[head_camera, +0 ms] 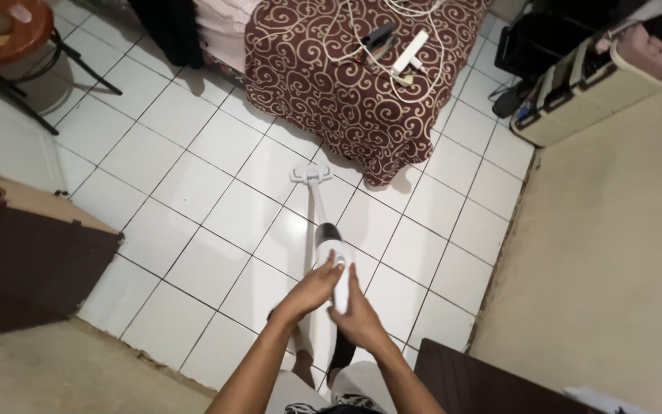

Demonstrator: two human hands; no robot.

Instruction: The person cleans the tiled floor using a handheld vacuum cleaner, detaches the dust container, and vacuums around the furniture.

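A white stick vacuum cleaner [329,257] stands on the white tiled floor [193,199], its thin tube running up to a small floor head [310,174] near the bed's corner. Both of my hands are on its handle. My left hand [312,290] wraps the left side of the handle body. Just below and to the right, my right hand [355,314] closes on the handle. My feet show beneath my arms.
A bed with a maroon swirl-patterned cover [346,84] carries a white power strip and tangled cables [404,54]. A round wooden stool [5,34] stands top left, a dark mat [24,268] lies left, plastic drawers [599,84] sit top right, and a beige wall [614,253] is on the right.
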